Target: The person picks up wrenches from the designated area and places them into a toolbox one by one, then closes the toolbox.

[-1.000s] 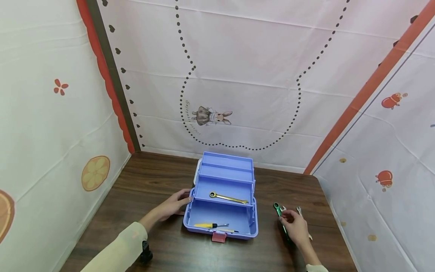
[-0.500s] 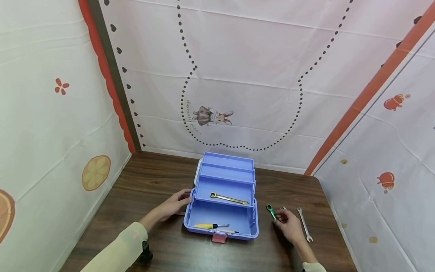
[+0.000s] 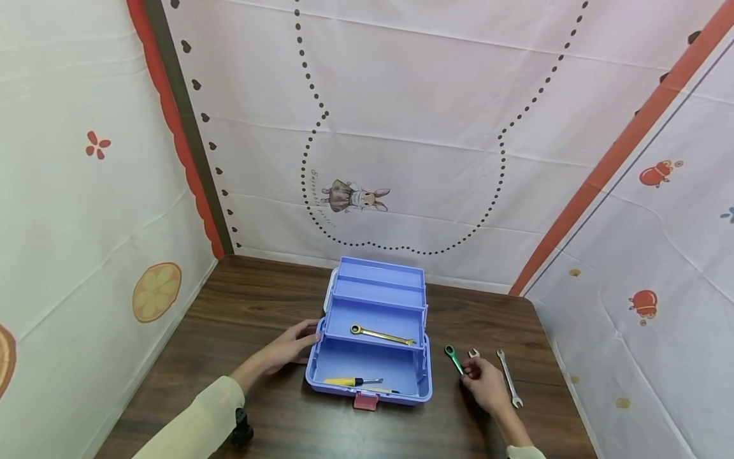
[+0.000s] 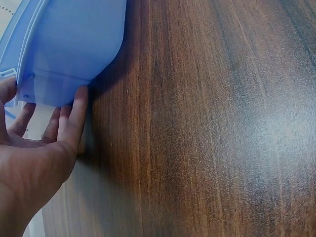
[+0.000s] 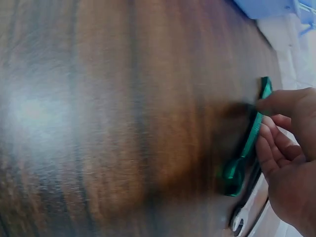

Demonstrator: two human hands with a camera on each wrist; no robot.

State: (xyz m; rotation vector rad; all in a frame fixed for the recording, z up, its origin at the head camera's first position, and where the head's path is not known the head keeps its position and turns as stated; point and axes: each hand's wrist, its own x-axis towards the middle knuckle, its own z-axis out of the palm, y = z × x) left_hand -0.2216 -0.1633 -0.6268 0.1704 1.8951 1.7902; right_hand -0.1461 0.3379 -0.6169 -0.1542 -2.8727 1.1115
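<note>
A blue toolbox [image 3: 425, 389] stands unfolded on the table with its tiers raised. My left hand [image 3: 291, 346] grips its left side, thumb at the rim and fingers against the outer wall [image 4: 74, 44]. To the right of the box, my right hand [image 3: 486, 384] pinches a green ratchet wrench [image 3: 453, 358] between thumb and fingers. The right wrist view has that green wrench [image 5: 251, 134] slanting across the fingertips, close over the wood. Partly hidden by this hand is a silver wrench [image 3: 473, 352]; a second silver wrench [image 3: 509, 379] lies further right.
A gold ratchet wrench [image 3: 383, 335] rests in the box's lower tier. On the bottom compartment's floor lie a yellow-handled screwdriver [image 3: 346, 381] and a thin yellow tool [image 3: 381, 390]. The red latch [image 3: 366, 401] hangs at the front. Printed cloth walls [image 3: 401, 178] border the wooden table [image 3: 275, 421].
My right hand has shifted left with the green wrench, bringing it nearer the box and uncovering the rightmost silver wrench. My left hand keeps its place on the toolbox.
</note>
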